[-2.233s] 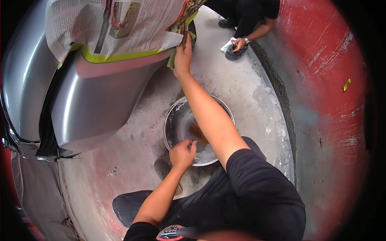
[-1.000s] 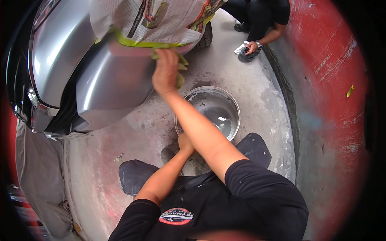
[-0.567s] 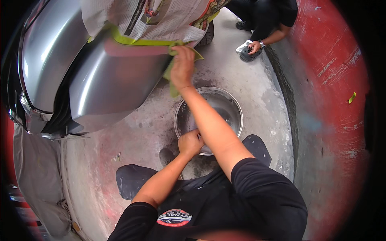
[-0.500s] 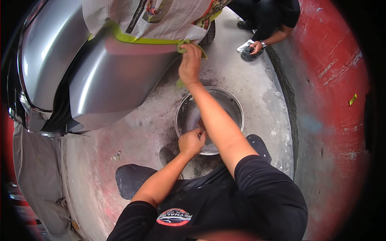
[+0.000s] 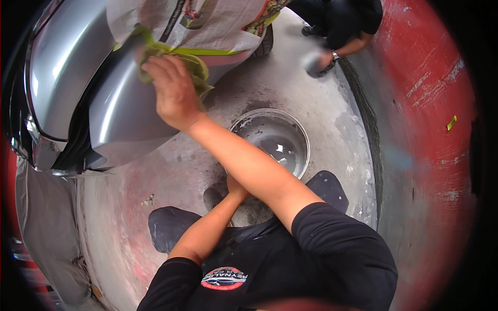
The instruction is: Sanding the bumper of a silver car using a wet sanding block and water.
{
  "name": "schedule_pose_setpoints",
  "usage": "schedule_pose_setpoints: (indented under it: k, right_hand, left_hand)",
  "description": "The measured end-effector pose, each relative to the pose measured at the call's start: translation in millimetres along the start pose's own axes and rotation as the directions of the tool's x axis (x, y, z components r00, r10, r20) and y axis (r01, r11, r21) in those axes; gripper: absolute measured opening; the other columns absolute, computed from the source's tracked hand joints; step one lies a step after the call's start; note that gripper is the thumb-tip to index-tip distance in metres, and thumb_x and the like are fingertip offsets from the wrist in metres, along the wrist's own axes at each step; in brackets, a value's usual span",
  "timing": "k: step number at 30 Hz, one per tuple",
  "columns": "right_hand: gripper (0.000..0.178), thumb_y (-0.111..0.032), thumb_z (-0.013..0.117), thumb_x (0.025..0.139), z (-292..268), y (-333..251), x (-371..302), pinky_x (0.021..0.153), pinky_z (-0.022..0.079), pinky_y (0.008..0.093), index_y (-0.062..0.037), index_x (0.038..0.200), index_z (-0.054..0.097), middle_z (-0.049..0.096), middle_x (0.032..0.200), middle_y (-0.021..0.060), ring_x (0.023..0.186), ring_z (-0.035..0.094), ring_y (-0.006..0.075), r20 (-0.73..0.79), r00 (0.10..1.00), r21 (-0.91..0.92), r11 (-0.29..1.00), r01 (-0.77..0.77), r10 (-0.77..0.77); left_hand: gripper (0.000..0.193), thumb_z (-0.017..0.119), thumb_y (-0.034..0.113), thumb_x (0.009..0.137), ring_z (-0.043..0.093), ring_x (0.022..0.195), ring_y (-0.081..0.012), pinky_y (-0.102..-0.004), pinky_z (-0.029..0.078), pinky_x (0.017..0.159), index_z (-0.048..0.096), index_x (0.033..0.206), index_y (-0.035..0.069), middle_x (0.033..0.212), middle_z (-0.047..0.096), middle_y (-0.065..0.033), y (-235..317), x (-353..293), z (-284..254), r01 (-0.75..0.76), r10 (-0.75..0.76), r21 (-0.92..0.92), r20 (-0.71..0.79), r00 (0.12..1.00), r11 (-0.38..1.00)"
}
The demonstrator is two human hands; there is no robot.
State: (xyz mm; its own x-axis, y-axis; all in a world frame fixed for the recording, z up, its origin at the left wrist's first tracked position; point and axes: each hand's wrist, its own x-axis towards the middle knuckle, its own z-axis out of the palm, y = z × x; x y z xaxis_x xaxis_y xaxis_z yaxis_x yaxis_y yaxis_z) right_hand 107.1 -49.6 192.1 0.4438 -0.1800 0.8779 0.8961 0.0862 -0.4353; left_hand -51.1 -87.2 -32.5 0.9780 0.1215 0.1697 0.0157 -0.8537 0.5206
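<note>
My right hand [image 5: 174, 93] presses a yellow-green cloth [image 5: 199, 72] on the upper part of a silver-grey car body panel [image 5: 119, 124]. Its fingers close over the folded cloth, just under a strip of lime-green masking tape [image 5: 218, 52]. Above the tape, newspaper [image 5: 218, 31] covers the car. My left hand [image 5: 234, 187] is low, by the near left rim of a round basin [image 5: 306, 150] on the floor. My right forearm crosses over it and hides its fingers. Some liquid with bright reflections shows in the basin.
Beyond the basin, another person [image 5: 342, 26] in dark clothes crouches, a hand low near the shoe. A red and grey wall [image 5: 425, 103] curves along the right. Grey cover cloth [image 5: 44, 223] hangs at the left. My knees [image 5: 328, 191] flank the basin.
My right hand has wiped leftward along the panel's top edge with the cloth. My left hand has dropped back from over the basin, under my right forearm. The other person's hand has shifted slightly.
</note>
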Motion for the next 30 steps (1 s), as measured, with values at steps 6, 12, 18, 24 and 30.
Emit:
schedule_pose_setpoints:
  k: [6,12,18,24,30]
  right_hand:
    - [0.053,-0.014,0.058,0.088,-6.4,22.2,-43.8,0.113,0.016,0.0567,-0.0059,0.138,0.043,0.034,0.147,0.0190,0.140,0.023,0.0419,0.127,0.987,-0.155,0.984,-0.083,0.103]
    - [0.068,-0.047,0.035,0.098,3.3,51.7,-92.2,0.113,0.003,0.0591,-0.0053,0.150,0.023,0.010,0.156,0.0233,0.143,0.003,0.0481,0.005,0.955,-0.238,0.928,-0.287,0.297]
    - [0.062,-0.041,0.030,0.102,5.7,84.5,-80.7,0.116,0.005,0.0487,-0.0060,0.151,0.019,0.003,0.159,0.0196,0.146,0.001,0.0389,-0.260,0.831,0.132,0.871,-0.474,0.492]
    - [0.058,-0.038,0.030,0.103,-12.3,122.3,-64.2,0.117,0.009,0.0385,-0.0105,0.153,0.017,-0.001,0.160,0.0159,0.148,0.002,0.0277,-0.406,0.603,0.438,0.725,-0.531,0.687]
    - [0.057,-0.033,0.036,0.102,-21.6,147.5,-57.2,0.117,0.011,0.0372,-0.0113,0.153,0.019,0.003,0.160,0.0140,0.148,0.005,0.0267,-0.430,0.585,0.499,0.721,-0.481,0.688]
  left_hand:
    - [0.054,0.065,0.041,0.081,0.059,0.109,-0.0324,-0.0432,0.045,0.090,0.057,0.120,0.004,0.119,0.062,-0.0178,-36.6,-11.5,27.3,0.008,-0.011,-0.052,-0.042,0.999,0.999]
    - [0.027,0.062,0.025,0.093,0.043,0.058,-0.0181,-0.0345,0.036,0.056,0.058,0.079,0.002,0.062,0.051,-0.0071,-10.0,3.4,36.0,0.020,-0.008,-0.162,0.077,0.997,0.987]
    - [0.024,0.057,0.023,0.097,0.053,0.073,-0.0168,-0.0317,0.043,0.066,0.062,0.094,-0.001,0.081,0.061,-0.0104,-54.0,-10.9,60.9,0.063,-0.051,-0.138,0.094,0.994,0.988]
    - [0.039,0.051,0.020,0.100,0.051,0.116,-0.0165,-0.0297,0.040,0.099,0.047,0.135,0.004,0.129,0.053,-0.0088,-47.8,-16.6,41.1,0.363,-0.084,-0.527,0.479,0.874,0.768]
    - [0.038,0.067,0.036,0.080,0.066,0.088,-0.0361,-0.0432,0.050,0.076,0.066,0.096,0.002,0.089,0.069,-0.0203,8.9,-0.7,-5.1,0.167,-0.166,-0.178,0.019,0.986,0.970]
